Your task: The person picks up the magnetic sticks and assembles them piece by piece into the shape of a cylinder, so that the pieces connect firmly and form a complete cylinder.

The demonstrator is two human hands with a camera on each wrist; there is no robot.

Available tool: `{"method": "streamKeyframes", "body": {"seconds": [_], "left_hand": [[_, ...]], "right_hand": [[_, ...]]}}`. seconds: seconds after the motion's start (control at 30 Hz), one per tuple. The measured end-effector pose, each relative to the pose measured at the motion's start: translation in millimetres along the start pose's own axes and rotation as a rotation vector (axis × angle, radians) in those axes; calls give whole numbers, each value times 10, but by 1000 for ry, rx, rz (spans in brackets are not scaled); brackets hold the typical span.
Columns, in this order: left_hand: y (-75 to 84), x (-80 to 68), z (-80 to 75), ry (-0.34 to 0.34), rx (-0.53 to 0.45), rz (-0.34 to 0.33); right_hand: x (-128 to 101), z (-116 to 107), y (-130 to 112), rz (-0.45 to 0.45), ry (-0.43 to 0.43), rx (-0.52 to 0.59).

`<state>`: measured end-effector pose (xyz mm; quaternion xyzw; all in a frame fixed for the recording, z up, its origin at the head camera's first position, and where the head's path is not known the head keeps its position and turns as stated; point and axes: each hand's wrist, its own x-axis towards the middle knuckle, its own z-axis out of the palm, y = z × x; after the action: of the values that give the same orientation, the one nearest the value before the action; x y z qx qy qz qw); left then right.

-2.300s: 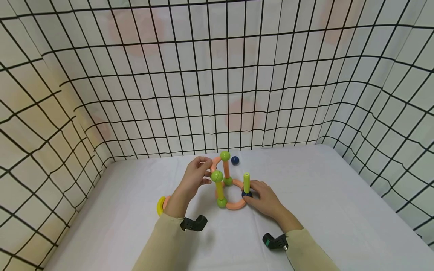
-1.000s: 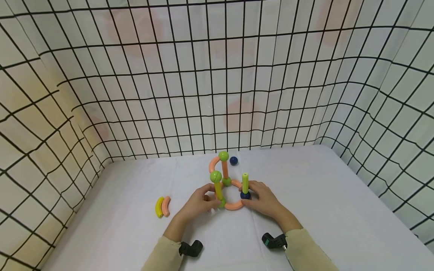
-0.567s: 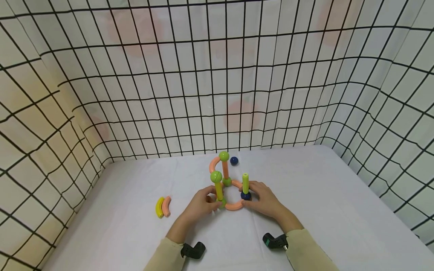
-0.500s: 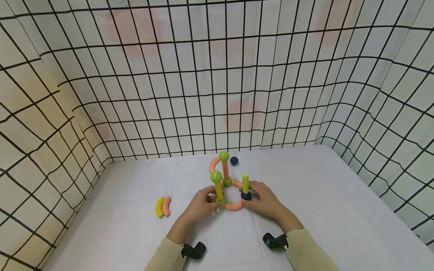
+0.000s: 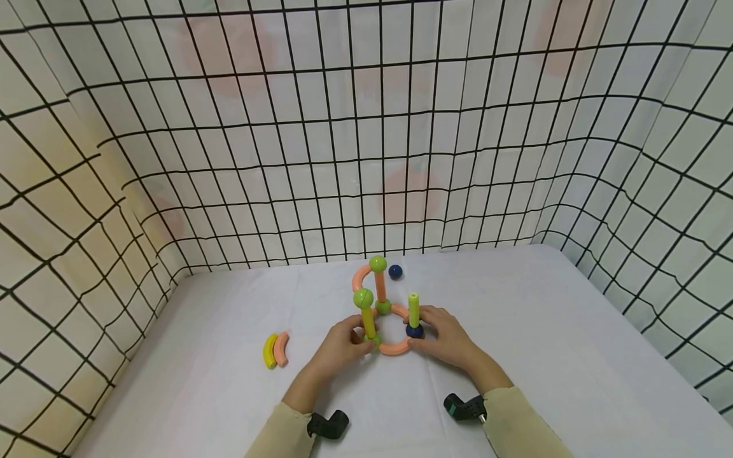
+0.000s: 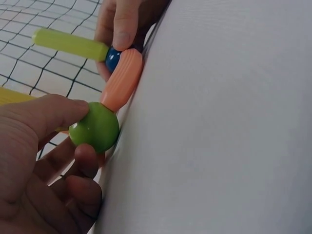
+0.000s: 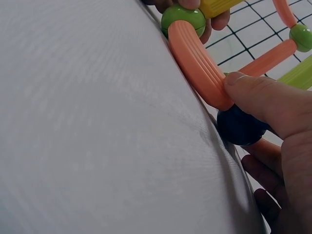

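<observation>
Head view: left hand (image 5: 341,345) curled, pinching near green ball (image 6: 99,129); right hand (image 5: 446,335) likewise, near blue ball (image 7: 238,127); best brace both evenly.

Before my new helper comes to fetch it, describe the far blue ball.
On the white table, look behind the ring-based structure, toward the grid-lined backdrop. The small dark blue ball sits there; unlike the other blue ball, it has no green rod standing on it.
</observation>
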<state>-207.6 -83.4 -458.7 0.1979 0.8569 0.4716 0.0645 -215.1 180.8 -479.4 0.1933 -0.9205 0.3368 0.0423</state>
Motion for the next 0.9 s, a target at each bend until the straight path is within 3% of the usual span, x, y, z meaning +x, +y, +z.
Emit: {"method": "streamKeyframes", "body": {"seconds": [0.37,0.57,0.9], "left_hand": [[-68,27,-35,43,56,-1],[-38,30,-55,85,72,-27],[-38,50,-99,161,99,-47]], "right_hand": [[-1,3,4,-65,-2,7],[0,-4,-10,-125,14,74],[12,27,-61,-107,-15,94]]}}
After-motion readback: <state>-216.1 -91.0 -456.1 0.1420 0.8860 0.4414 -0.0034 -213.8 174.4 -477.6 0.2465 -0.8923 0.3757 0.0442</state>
